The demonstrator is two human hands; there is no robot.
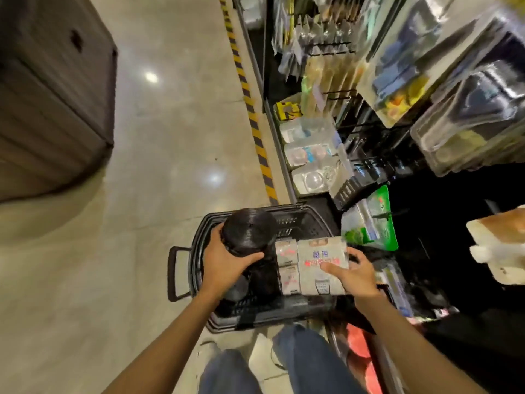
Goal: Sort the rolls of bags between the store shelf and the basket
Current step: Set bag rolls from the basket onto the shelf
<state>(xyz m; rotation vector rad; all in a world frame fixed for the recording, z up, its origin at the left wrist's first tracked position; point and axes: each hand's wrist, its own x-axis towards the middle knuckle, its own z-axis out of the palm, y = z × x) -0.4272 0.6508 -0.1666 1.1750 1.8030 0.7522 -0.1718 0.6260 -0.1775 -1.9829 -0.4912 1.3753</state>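
Polished store floor (170,137) runs past the shelf (284,166) on your right, with the black basket (295,223) at your feet. Your left hand (227,265) curls its fingers (250,257) round a black roll of bags (250,231) above the basket. Your right hand (358,273) grips a grey pack of rolls (318,257) over the basket's shelf-side edge.

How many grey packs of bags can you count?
3 packs: one in the right hand, two smaller ones left of it, in the basket; more may be hidden.
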